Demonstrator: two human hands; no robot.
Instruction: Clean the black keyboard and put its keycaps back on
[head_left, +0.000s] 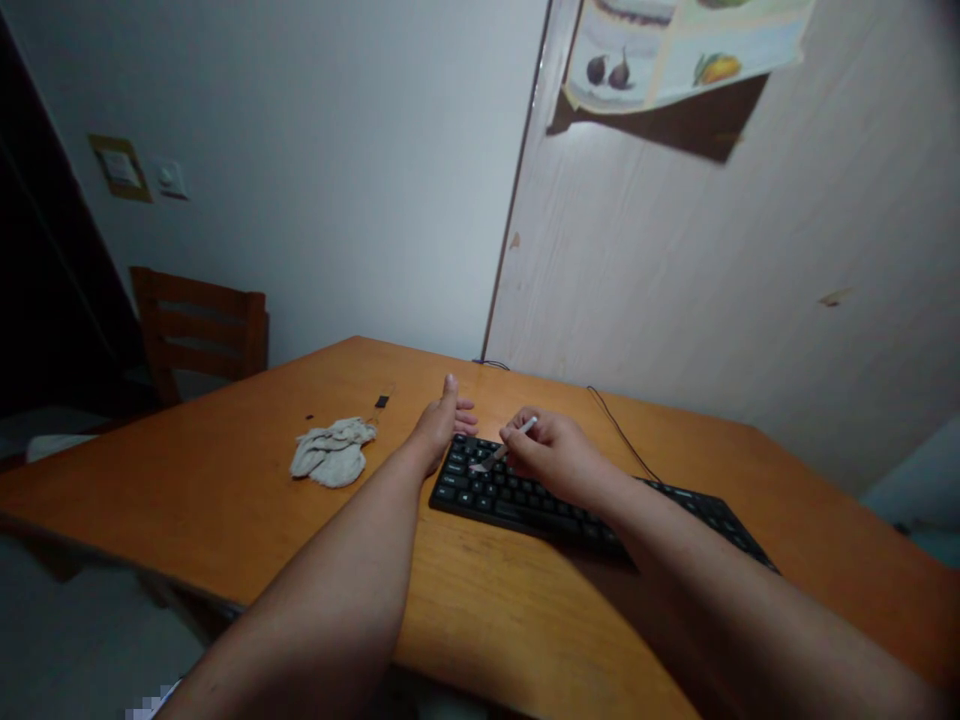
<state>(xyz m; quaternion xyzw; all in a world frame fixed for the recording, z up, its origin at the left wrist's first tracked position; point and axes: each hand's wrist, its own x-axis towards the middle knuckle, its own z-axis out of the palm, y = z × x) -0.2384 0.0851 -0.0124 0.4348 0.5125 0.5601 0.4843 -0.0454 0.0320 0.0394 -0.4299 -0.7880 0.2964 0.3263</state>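
Observation:
A black keyboard (525, 505) lies at a slant on the wooden table, its right part partly covered by my right forearm. My right hand (544, 445) is closed around the pale handle of a small brush (491, 460). The brush slants down to the left, its spread tip at the keys on the keyboard's left side. Beside the keyboard's far left corner rests my left hand (444, 425), thumb up and fingers stretched out, with nothing visible in it.
A crumpled greyish cloth (334, 452) lies left of my left hand. Behind it are a small black piece (382, 401) and a tiny dark bit (309, 417). A cable (622, 432) runs from the keyboard towards the wall. A wooden chair (199, 325) stands at the left.

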